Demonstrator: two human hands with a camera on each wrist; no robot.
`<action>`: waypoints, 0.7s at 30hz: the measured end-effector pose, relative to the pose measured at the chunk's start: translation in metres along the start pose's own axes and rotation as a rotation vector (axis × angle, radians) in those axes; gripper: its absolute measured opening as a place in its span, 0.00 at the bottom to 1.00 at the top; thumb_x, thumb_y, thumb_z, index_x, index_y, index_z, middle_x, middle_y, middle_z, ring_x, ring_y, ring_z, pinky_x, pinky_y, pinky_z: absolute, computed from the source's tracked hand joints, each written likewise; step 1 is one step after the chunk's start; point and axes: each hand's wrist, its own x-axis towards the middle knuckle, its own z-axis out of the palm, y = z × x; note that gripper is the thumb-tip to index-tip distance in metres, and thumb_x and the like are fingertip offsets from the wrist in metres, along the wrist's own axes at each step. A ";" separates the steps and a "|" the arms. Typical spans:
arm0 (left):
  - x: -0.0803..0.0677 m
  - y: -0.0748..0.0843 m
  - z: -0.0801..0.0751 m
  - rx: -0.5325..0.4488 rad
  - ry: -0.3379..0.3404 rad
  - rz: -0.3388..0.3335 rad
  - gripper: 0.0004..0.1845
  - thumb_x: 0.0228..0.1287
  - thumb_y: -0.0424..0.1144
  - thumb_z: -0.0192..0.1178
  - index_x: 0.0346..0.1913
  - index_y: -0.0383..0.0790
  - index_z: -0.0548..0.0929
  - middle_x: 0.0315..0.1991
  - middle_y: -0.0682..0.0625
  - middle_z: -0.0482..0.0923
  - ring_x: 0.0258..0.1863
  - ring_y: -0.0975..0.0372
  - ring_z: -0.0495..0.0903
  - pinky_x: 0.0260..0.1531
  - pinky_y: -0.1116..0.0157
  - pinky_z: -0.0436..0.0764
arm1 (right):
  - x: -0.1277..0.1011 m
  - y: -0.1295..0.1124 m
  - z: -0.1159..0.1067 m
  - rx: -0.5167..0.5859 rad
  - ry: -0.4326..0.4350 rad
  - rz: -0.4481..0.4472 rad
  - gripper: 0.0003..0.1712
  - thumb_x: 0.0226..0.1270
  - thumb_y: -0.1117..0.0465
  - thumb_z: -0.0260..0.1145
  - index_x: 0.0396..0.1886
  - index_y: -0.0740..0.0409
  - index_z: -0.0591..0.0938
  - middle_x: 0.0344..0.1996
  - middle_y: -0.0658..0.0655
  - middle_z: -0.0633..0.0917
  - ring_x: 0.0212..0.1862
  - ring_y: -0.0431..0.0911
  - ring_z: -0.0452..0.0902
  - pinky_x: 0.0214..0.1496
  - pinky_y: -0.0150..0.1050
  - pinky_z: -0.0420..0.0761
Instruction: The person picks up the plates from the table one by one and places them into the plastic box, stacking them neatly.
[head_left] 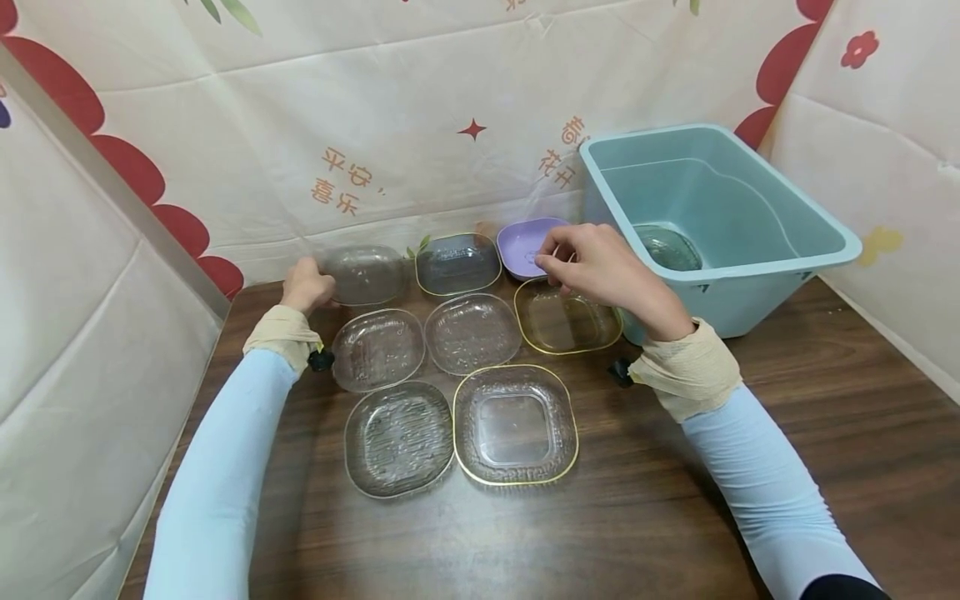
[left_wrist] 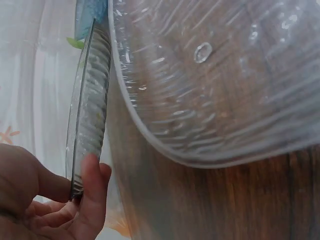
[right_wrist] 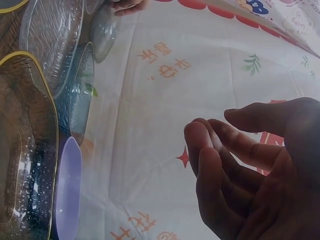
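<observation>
Head cam: brown wood worktop [head_left: 675,517] w/ a spread of dishes, walled by a printed cloth backdrop [head_left: 375,125]. Left hand [head_left: 306,285] is at the back-left corner, pinching the clear glass dish [head_left: 365,274] by its near edge; that dish sits in the back row, just left of the gold-rimmed smoky dish [head_left: 458,263]. Left wrist cam confirms it: thumb and fingers [left_wrist: 92,185] clamp the dish rim [left_wrist: 87,115], which looks raised on edge vs the neighbouring clear dish [left_wrist: 215,90] filling most of that view. Right hand [head_left: 600,271] hovers over the back-right area, between the purple dish [head_left: 525,243] and the amber gold-rimmed dish [head_left: 567,322], fingers loosely curled w/ tips close together; right wrist cam shows those fingers [right_wrist: 215,150] bent but holding nothing, purple dish [right_wrist: 67,190] below and apart. Middle row: two clear textured dishes [head_left: 377,349] and [head_left: 472,333], side by side, edges nearly touching. Front row: a ribbed clear dish [head_left: 398,438] and a gold-rimmed square-centred dish [head_left: 516,425], touching at the edges. Right of it all stands a light blue plastic tub [head_left: 750,275], w/ one glass dish [head_left: 667,247] lying at its bottom. Both arms wear pale blue sleeves w/ beige wrist wraps.
</observation>
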 end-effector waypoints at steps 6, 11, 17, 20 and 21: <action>-0.005 0.003 -0.002 -0.031 0.064 0.030 0.16 0.62 0.29 0.46 0.39 0.27 0.85 0.13 0.52 0.83 0.28 0.50 0.91 0.51 0.52 0.87 | 0.001 0.002 0.002 -0.009 -0.005 -0.004 0.10 0.75 0.56 0.63 0.39 0.54 0.87 0.28 0.55 0.90 0.21 0.39 0.85 0.28 0.34 0.80; -0.013 0.010 -0.003 -0.182 0.038 0.030 0.22 0.64 0.28 0.48 0.58 0.24 0.81 0.30 0.39 0.90 0.21 0.59 0.90 0.58 0.50 0.86 | 0.002 0.003 0.002 -0.025 -0.006 -0.005 0.10 0.75 0.55 0.63 0.40 0.55 0.87 0.28 0.55 0.90 0.22 0.38 0.85 0.29 0.35 0.79; -0.028 0.024 0.002 -0.351 0.003 0.022 0.28 0.73 0.29 0.48 0.73 0.23 0.66 0.52 0.29 0.85 0.16 0.71 0.85 0.41 0.59 0.92 | 0.003 0.004 0.003 -0.034 -0.005 -0.004 0.10 0.74 0.55 0.63 0.39 0.54 0.87 0.28 0.55 0.90 0.21 0.38 0.84 0.30 0.36 0.78; -0.036 0.034 0.007 -0.433 0.018 0.029 0.27 0.73 0.29 0.48 0.72 0.23 0.66 0.47 0.29 0.87 0.15 0.71 0.84 0.35 0.63 0.92 | 0.003 0.003 0.004 -0.040 -0.004 -0.008 0.10 0.74 0.55 0.62 0.39 0.54 0.87 0.27 0.54 0.90 0.22 0.40 0.85 0.30 0.37 0.77; -0.040 0.037 0.008 -0.457 0.025 0.032 0.26 0.73 0.29 0.49 0.72 0.23 0.67 0.44 0.31 0.88 0.14 0.70 0.84 0.33 0.63 0.92 | 0.003 0.003 0.004 -0.041 -0.005 -0.009 0.10 0.75 0.55 0.62 0.39 0.54 0.87 0.27 0.54 0.90 0.22 0.40 0.85 0.31 0.37 0.77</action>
